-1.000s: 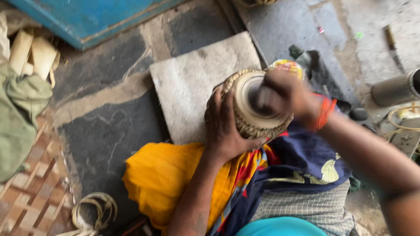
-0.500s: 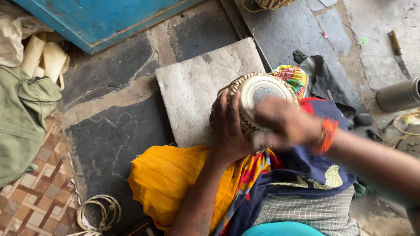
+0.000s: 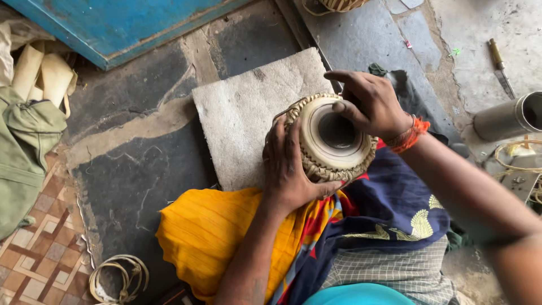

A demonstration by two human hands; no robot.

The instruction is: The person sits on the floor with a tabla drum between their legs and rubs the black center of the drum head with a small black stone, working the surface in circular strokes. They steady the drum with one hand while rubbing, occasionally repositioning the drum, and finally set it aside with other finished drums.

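A small hand drum [image 3: 327, 141] with a pale skin head, a dark round centre patch and a braided rim rests on my lap over yellow and blue cloth [image 3: 226, 237]. My left hand [image 3: 291, 166] grips the drum's left side and braided edge. My right hand [image 3: 370, 104], with an orange thread at the wrist, lies over the upper right of the drum head, thumb pressed on the skin and index finger stretched out to the left.
A grey stone slab [image 3: 248, 107] lies on the dark floor in front of the drum. A blue board [image 3: 124, 25] is at the top left, a green bag [image 3: 25, 152] at the left, a coil of cord [image 3: 116, 277] bottom left. A knife [image 3: 499, 65] and a metal cylinder [image 3: 511, 116] lie right.
My right hand has shifted from covering the drum head to its upper right edge, so the dark centre shows. The left hand keeps its hold on the drum's side.
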